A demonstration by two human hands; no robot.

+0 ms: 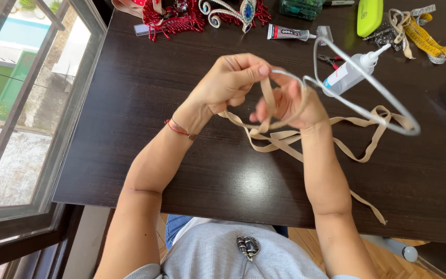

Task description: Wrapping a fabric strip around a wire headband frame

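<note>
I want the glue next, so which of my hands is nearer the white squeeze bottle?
Right. The right hand sits just beside the white squeeze bottle; the left hand is farther off, across the beige ribbon.

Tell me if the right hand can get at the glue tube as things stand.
Probably not straight away: the right hand is wound in the beige ribbon and busy at the wire hoop. The glue tube lies uncovered on the table beyond.

Home craft table, dark wooden desk (181, 170), glue tube (287, 33), measuring tape (429, 41), beaded trims (174, 20), window (21, 103) alongside
</note>
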